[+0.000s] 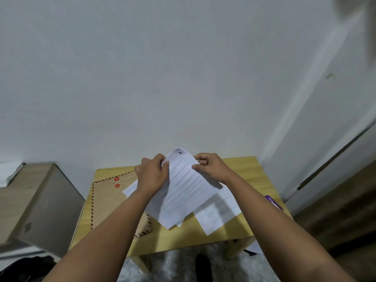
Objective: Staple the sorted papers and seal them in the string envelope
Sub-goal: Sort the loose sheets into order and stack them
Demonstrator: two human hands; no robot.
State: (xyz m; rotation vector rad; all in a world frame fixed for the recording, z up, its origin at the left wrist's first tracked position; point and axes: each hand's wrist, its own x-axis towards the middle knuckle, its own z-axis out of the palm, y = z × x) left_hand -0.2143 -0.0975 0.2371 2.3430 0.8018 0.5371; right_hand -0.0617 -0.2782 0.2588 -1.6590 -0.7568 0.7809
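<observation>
A stack of white printed papers [184, 190] is lifted at its far end over a small yellow wooden table [244, 167]; the top sheet bears a "1" in its far corner. My left hand [152, 174] pinches the stack's left edge and my right hand [209, 166] pinches its right edge. Under the stack, on the table's left half, lies a brown string envelope [105, 196] with a striped border and two red button discs [117, 182]. One more printed sheet [217, 214] lies flat at the right. A purple object [273, 202], perhaps the stapler, sits at the table's right edge.
A white wall stands right behind the table. A grey-brown cabinet [40, 200] is close on the left. A sheet of paper [255, 248] lies on the floor by the right table leg. Grey rug [179, 265] below, wooden floor at right.
</observation>
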